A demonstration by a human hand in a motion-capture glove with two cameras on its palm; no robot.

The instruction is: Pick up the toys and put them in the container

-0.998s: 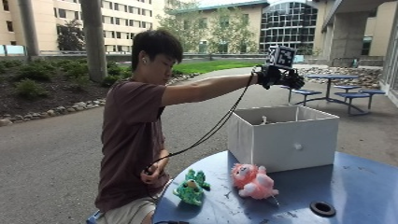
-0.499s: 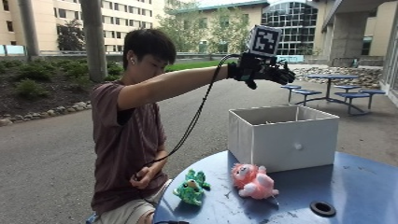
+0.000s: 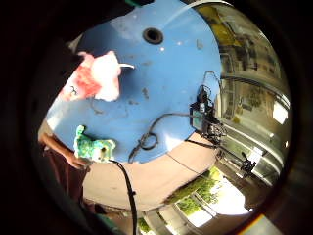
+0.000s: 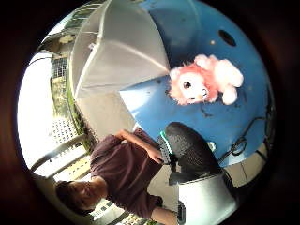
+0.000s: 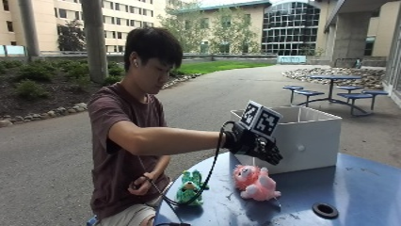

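Two plush toys, pink lion [image 5: 255, 182] and green [image 5: 188, 187], under loosely spread hands [image 5: 258, 145].

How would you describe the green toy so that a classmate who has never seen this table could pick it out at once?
Start at the round blue table with the white container on it. Near the table's edge closest to the seated person, beside the pink plush toy, sits the green toy. It is the smaller of the two plush toys and the only green one, lying farther from the container.

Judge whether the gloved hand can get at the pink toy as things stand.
Probably yes. The gloved hand hovers just above the pink toy, which lies in the open on the table, nothing between them.
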